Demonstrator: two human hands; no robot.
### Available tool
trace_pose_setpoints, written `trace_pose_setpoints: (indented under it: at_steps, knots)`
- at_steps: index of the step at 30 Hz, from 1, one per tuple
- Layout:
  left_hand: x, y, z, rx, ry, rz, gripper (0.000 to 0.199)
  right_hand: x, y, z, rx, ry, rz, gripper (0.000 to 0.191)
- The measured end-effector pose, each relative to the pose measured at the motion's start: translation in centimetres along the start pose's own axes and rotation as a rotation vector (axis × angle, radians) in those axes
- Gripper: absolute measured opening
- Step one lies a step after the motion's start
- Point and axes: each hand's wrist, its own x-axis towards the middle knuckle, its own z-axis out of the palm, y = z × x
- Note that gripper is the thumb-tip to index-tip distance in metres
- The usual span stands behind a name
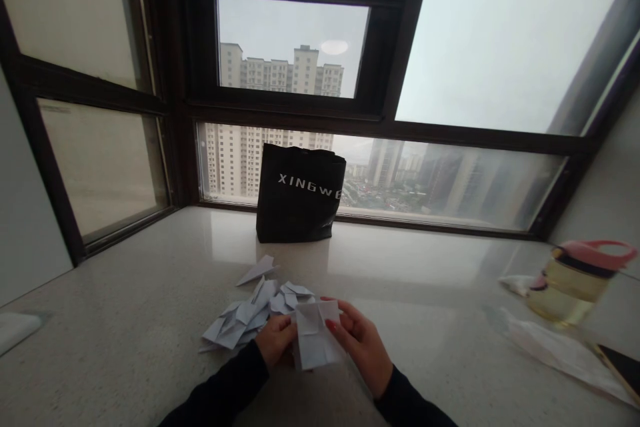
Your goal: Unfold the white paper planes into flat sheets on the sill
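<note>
A folded sheet of white paper (318,340) with creases across it is held up between my two hands, above the counter. My left hand (276,339) pinches its left edge, thumb in front. On the right edge, my right hand (361,340) grips the sheet with the thumb on the front face and the fingers behind, partly hidden. Just beyond my left hand lies a loose pile of folded white papers (245,317). A pointed paper plane (258,269) rests at the far end of that pile.
A black bag (300,197) with white lettering stands upright by the window. To the right are a drink bottle (575,283) with a pink lid, a crumpled white wrapper (560,347) and a dark flat object (623,367). A white item (17,330) lies at the left edge.
</note>
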Motion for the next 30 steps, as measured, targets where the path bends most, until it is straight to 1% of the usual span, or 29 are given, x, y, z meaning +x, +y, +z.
trace_pose_setpoints:
  at_steps: [3, 6, 9, 11, 14, 17, 19, 22, 26, 27, 28, 30]
  knots:
    - [-0.4, 0.0, 0.4, -0.081, -0.051, -0.018, 0.045, -0.2, 0.4, 0.2, -0.308, 0.058, -0.030, 0.035]
    - [-0.9, 0.4, 0.6, -0.174, -0.093, -0.062, 0.050, -0.3, 1.0, 0.2, -0.457, 0.061, -0.039, 0.033]
    - [-1.0, 0.6, 0.6, -0.258, -0.088, -0.084, 0.052, -0.2, 1.1, 0.1, -0.486, 0.042, -0.039, 0.033]
    - [-0.9, 0.7, 0.5, -0.268, -0.100, -0.098, 0.052, -0.2, 1.0, 0.0, -0.475, 0.029, -0.043, 0.034]
    - [-0.7, 0.9, 0.2, -0.233, -0.154, -0.117, 0.055, -0.3, 0.9, 0.0, -0.462, 0.014, -0.042, 0.035]
    - [-0.7, 1.1, 0.2, -0.207, -0.211, -0.125, 0.066, -0.3, 0.9, -0.1, -0.470, 0.001, -0.041, 0.034]
    - [-0.9, 1.2, 0.3, -0.165, -0.220, -0.095, 0.065, -0.3, 0.9, -0.1, -0.472, -0.008, -0.043, 0.035]
    - [-1.1, 1.0, 0.4, -0.034, -0.198, 0.014, 0.052, -0.3, 1.0, 0.0, -0.467, 0.011, -0.040, 0.037]
    - [-1.3, 0.6, 0.6, 0.064, -0.226, 0.133, 0.041, -0.1, 1.0, 0.0, -0.412, 0.164, -0.032, 0.044]
    - [-1.3, 0.6, 0.7, 0.072, -0.233, 0.159, 0.040, -0.1, 1.0, 0.0, -0.387, 0.174, -0.016, 0.044]
    - [-1.4, 0.6, 0.8, 0.078, -0.235, 0.183, 0.040, 0.0, 0.9, -0.1, -0.350, 0.150, 0.010, 0.041]
    - [-1.4, 0.5, 0.9, 0.096, -0.223, 0.232, 0.042, 0.1, 0.9, -0.2, -0.247, 0.026, 0.066, 0.033]
